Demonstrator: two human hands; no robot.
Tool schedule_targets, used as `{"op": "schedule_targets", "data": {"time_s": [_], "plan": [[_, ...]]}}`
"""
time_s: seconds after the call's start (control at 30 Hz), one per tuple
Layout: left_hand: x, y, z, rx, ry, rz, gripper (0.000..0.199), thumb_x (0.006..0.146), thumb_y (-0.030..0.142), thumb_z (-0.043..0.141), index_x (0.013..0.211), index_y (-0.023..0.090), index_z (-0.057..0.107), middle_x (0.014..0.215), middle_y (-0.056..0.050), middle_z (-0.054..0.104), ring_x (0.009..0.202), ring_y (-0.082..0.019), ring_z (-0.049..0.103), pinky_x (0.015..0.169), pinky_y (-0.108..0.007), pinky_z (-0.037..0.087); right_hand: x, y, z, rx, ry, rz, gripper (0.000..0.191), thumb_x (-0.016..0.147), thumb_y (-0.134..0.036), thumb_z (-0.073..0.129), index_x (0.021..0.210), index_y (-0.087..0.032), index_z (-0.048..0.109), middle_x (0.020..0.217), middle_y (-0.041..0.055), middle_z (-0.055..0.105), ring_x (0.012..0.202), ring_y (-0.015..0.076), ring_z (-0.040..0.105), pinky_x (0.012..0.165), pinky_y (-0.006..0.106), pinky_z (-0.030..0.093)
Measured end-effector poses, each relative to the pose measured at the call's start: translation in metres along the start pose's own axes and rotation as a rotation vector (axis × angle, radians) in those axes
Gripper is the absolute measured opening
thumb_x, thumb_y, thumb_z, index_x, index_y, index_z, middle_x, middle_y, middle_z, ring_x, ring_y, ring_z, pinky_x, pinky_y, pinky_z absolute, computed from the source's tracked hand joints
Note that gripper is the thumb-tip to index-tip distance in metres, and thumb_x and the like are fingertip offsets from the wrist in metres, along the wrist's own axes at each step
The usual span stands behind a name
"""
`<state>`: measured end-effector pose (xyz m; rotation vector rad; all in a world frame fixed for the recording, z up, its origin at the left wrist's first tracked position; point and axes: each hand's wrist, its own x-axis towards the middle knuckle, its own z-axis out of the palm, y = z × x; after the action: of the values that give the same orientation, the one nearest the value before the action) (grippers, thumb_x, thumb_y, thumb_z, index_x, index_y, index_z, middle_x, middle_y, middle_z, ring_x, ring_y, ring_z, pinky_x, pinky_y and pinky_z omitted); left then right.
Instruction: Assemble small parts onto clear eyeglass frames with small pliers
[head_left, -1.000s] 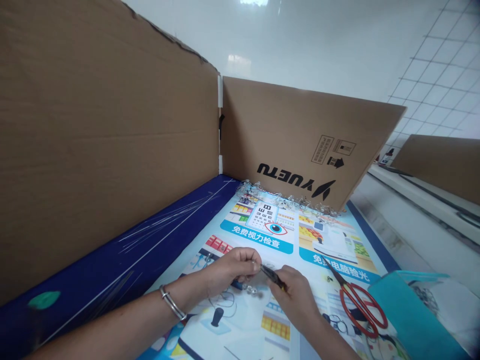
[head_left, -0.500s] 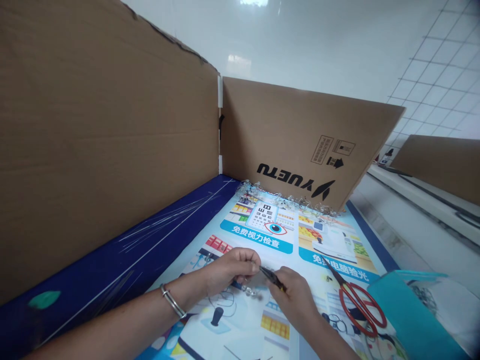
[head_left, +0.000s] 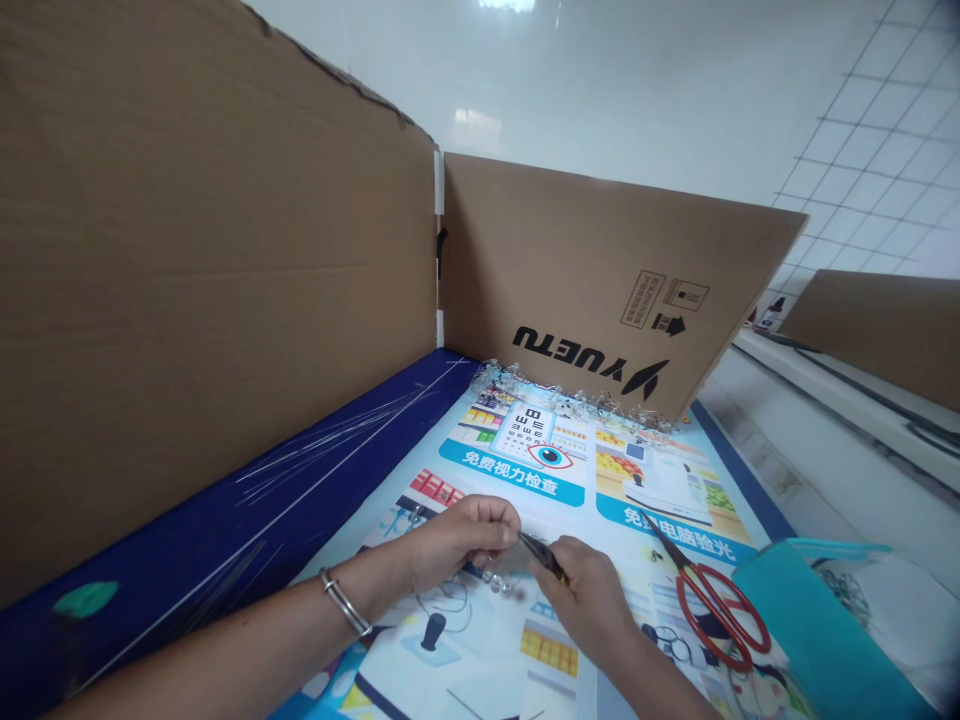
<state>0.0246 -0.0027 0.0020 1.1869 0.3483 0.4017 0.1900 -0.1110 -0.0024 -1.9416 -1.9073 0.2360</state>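
Observation:
My left hand [head_left: 480, 535], with a silver bangle at the wrist, is pinched closed over the printed sheet [head_left: 420, 690]. Just below its fingers hangs a small strand of clear beads [head_left: 497, 582], its upper end hidden in the pinch. My right hand [head_left: 589, 592] is wrapped round a pair of pliers [head_left: 547, 558] with a dark nose. The tips of the pliers meet the left fingertips, and whatever lies between the jaws is too small to make out.
Red-handled scissors [head_left: 720, 610] lie to the right, beside a turquoise folder or pouch [head_left: 817, 620]. Several clear beaded pieces [head_left: 577, 405] line the foot of the back cardboard panel [head_left: 600, 250]. Another cardboard panel [head_left: 225, 250] stands on the left.

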Motion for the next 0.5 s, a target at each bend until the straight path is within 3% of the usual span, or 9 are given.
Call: {"op": "schedule_targets", "data": {"time_s": [0.5], "plan": [[0.0017,-0.0017,-0.0002,0.034,0.014,0.033,0.013,0.072,0.025,0.059,0.077,0.014,0.055,0.057,0.003,0.044,0.046,-0.005,0.036,0.046,-0.018,0.025,0.0012,0.0041,0.0004,-0.04,0.069,0.02,0.026,0.083,-0.035,0.043,0.063,-0.018,0.047,0.065,-0.0005,0.05,0.061,0.0111,0.047,0.055,0.02,0.028]]}}
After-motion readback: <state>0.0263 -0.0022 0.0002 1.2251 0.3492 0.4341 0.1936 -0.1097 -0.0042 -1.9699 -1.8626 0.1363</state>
